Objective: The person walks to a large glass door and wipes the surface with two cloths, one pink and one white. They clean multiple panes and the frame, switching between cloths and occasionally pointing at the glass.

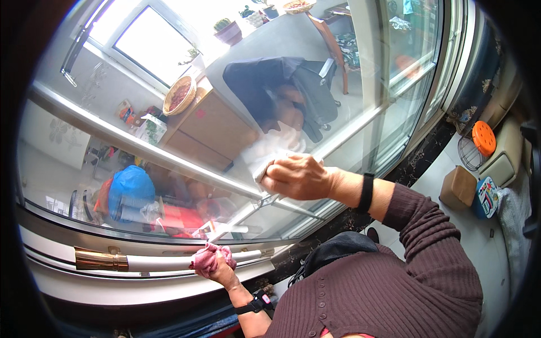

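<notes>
My right hand [301,177] is up at the glass panel [225,73], its fingers closed round a pale cloth [262,170] near the crossing of the white window bars [265,197]. A whitish smear or reflection of the cloth shows in the glass just above. Lower down, my left hand [225,274] grips a crumpled pink cloth [211,257]. That cloth lies against a white rail [160,263] with a gold end piece [101,260], which runs along the sill. Most of the left fingers are hidden by the cloth.
Behind the glass are a blue bag [131,188], a wicker basket [180,96], a potted cactus [227,31] and a dark-covered chair [270,84]. At right on my side stand an orange round stool top [483,138], a brown box [458,186] and a blue package [487,197].
</notes>
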The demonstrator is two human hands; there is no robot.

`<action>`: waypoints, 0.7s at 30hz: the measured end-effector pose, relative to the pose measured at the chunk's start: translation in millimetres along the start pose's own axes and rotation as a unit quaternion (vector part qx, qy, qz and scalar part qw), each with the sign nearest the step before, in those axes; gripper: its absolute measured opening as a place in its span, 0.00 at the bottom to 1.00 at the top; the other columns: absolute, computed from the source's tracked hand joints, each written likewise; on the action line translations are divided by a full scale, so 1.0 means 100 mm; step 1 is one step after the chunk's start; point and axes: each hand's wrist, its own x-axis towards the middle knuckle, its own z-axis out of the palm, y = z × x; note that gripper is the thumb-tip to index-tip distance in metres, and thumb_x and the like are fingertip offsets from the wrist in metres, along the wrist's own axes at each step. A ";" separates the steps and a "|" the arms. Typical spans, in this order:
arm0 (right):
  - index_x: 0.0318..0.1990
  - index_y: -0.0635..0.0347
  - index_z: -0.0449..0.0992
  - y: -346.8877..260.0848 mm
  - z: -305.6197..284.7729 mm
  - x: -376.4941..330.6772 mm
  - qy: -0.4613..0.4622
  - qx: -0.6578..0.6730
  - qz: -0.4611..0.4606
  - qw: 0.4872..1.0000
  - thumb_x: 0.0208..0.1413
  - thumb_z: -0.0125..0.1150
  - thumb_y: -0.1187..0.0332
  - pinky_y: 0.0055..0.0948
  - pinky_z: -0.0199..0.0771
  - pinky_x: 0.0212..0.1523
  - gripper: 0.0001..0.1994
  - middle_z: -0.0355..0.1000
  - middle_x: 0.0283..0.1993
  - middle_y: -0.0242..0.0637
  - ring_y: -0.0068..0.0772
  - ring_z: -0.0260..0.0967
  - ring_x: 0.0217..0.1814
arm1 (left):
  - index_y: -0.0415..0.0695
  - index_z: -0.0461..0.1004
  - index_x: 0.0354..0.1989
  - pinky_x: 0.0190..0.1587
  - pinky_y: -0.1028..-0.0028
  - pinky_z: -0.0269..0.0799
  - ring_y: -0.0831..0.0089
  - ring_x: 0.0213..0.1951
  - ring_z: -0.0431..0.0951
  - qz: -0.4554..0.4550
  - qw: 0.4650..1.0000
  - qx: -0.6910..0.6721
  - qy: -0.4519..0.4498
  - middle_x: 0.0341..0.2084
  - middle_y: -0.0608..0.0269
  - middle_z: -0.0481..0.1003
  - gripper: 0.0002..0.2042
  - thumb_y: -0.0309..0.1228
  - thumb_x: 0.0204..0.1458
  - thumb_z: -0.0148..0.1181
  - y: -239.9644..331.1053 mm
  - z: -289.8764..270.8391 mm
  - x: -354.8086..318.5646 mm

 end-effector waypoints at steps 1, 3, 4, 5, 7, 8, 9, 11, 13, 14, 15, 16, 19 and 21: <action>0.37 0.48 0.75 0.09 -0.06 0.07 -0.003 -0.010 -0.014 1.000 0.53 0.62 0.70 0.28 0.80 0.37 0.06 0.69 0.36 0.25 0.25 0.74 0.40 | 0.41 0.67 0.45 0.18 0.79 0.61 0.77 0.17 0.65 -0.006 1.000 -0.004 -0.007 0.27 0.58 0.71 0.15 0.09 0.53 0.56 -0.02 -0.03 0.00; 0.39 0.51 0.73 0.40 -0.29 0.26 0.056 -0.108 -0.008 0.993 0.54 0.64 0.69 0.32 0.80 0.33 0.07 0.69 0.37 0.31 0.29 0.74 0.37 | 0.42 0.66 0.45 0.16 0.80 0.60 0.77 0.17 0.66 0.003 1.000 -0.006 0.000 0.27 0.58 0.71 0.15 0.10 0.54 0.55 -0.08 -0.07 0.02; 0.46 0.53 0.74 0.59 -0.43 0.40 0.056 -0.143 0.035 0.988 0.62 0.58 0.71 0.32 0.81 0.40 0.06 0.73 0.40 0.34 0.33 0.75 0.39 | 0.42 0.65 0.45 0.16 0.80 0.59 0.78 0.17 0.66 0.008 1.000 -0.004 -0.014 0.27 0.58 0.71 0.15 0.11 0.54 0.56 -0.10 -0.09 0.02; 0.44 0.55 0.75 0.82 -0.54 0.59 0.169 -0.125 0.056 0.976 0.51 0.67 0.72 0.37 0.80 0.35 0.12 0.73 0.39 0.41 0.42 0.75 0.36 | 0.43 0.65 0.45 0.14 0.81 0.55 0.78 0.17 0.65 0.027 1.000 -0.007 0.013 0.25 0.60 0.70 0.14 0.12 0.55 0.56 -0.14 -0.09 0.03; 0.46 0.58 0.77 1.10 -0.72 0.95 0.280 -0.164 0.124 0.938 0.46 0.68 0.79 0.40 0.77 0.33 0.17 0.76 0.39 0.42 0.42 0.75 0.35 | 0.45 0.66 0.45 0.13 0.82 0.52 0.79 0.16 0.64 -0.011 1.000 -0.005 0.006 0.23 0.63 0.68 0.13 0.14 0.56 0.56 -0.15 -0.10 0.03; 0.44 0.59 0.77 1.07 -0.64 1.06 0.290 -0.140 0.109 0.940 0.49 0.65 0.78 0.38 0.76 0.35 0.13 0.75 0.39 0.40 0.42 0.74 0.37 | 0.45 0.67 0.44 0.13 0.83 0.52 0.79 0.16 0.64 -0.019 1.000 0.001 0.018 0.23 0.63 0.68 0.13 0.14 0.56 0.56 -0.15 -0.10 0.02; 0.42 0.59 0.77 1.04 -0.56 1.17 0.298 -0.117 0.101 0.942 0.53 0.62 0.77 0.35 0.75 0.37 0.09 0.74 0.38 0.39 0.41 0.74 0.38 | 0.46 0.67 0.44 0.13 0.83 0.52 0.79 0.15 0.64 -0.026 0.999 0.006 0.030 0.23 0.63 0.68 0.12 0.14 0.56 0.56 -0.16 -0.09 0.03; 0.44 0.55 0.77 0.76 -0.27 1.21 0.224 -0.159 0.041 0.961 0.46 0.67 0.73 0.35 0.79 0.34 0.15 0.72 0.38 0.37 0.36 0.74 0.36 | 0.46 0.67 0.44 0.13 0.83 0.53 0.78 0.15 0.64 0.001 0.999 0.007 0.040 0.23 0.61 0.69 0.14 0.13 0.55 0.56 -0.14 -0.07 0.02; 0.46 0.55 0.78 0.24 0.07 1.01 0.127 -0.111 0.034 0.985 0.48 0.66 0.72 0.35 0.80 0.37 0.15 0.71 0.39 0.35 0.33 0.74 0.39 | 0.45 0.66 0.46 0.14 0.82 0.55 0.77 0.16 0.65 0.002 0.999 0.005 0.050 0.24 0.59 0.70 0.15 0.12 0.55 0.56 -0.14 -0.07 0.01; 0.48 0.56 0.78 0.02 0.18 0.87 0.031 -0.083 0.031 0.996 0.50 0.64 0.73 0.37 0.82 0.41 0.16 0.72 0.40 0.36 0.33 0.74 0.40 | 0.45 0.66 0.47 0.14 0.82 0.56 0.77 0.16 0.65 -0.014 0.998 0.008 0.062 0.25 0.58 0.71 0.16 0.12 0.54 0.55 -0.15 -0.07 0.01; 0.42 0.54 0.78 -0.16 0.26 0.73 0.042 -0.051 -0.013 0.998 0.48 0.64 0.71 0.34 0.80 0.40 0.12 0.71 0.40 0.33 0.30 0.73 0.42 | 0.45 0.65 0.48 0.14 0.81 0.57 0.76 0.17 0.67 -0.002 0.999 0.021 0.038 0.26 0.57 0.71 0.17 0.12 0.55 0.55 -0.15 -0.09 0.02; 0.36 0.53 0.78 -0.27 0.33 0.60 0.024 -0.023 -0.051 0.998 0.45 0.64 0.68 0.32 0.79 0.39 0.09 0.70 0.39 0.29 0.27 0.73 0.44 | 0.45 0.66 0.48 0.14 0.82 0.57 0.76 0.18 0.67 -0.005 0.999 -0.005 0.032 0.27 0.57 0.71 0.16 0.12 0.55 0.55 -0.18 -0.10 0.02; 0.34 0.52 0.77 -0.35 0.34 0.40 0.001 0.048 -0.057 0.997 0.48 0.63 0.68 0.29 0.79 0.40 0.05 0.71 0.38 0.27 0.25 0.74 0.45 | 0.44 0.66 0.49 0.15 0.82 0.58 0.76 0.18 0.68 -0.014 1.000 -0.020 0.012 0.26 0.59 0.70 0.16 0.12 0.56 0.55 -0.25 -0.20 0.05; 0.33 0.53 0.76 -0.23 0.26 0.54 -0.023 -0.002 -0.070 0.997 0.49 0.63 0.69 0.28 0.77 0.35 0.04 0.72 0.38 0.28 0.26 0.74 0.40 | 0.46 0.61 0.53 0.16 0.79 0.62 0.73 0.20 0.69 -0.042 0.997 -0.060 0.015 0.40 0.56 0.76 0.23 0.07 0.54 0.55 -0.29 -0.28 0.06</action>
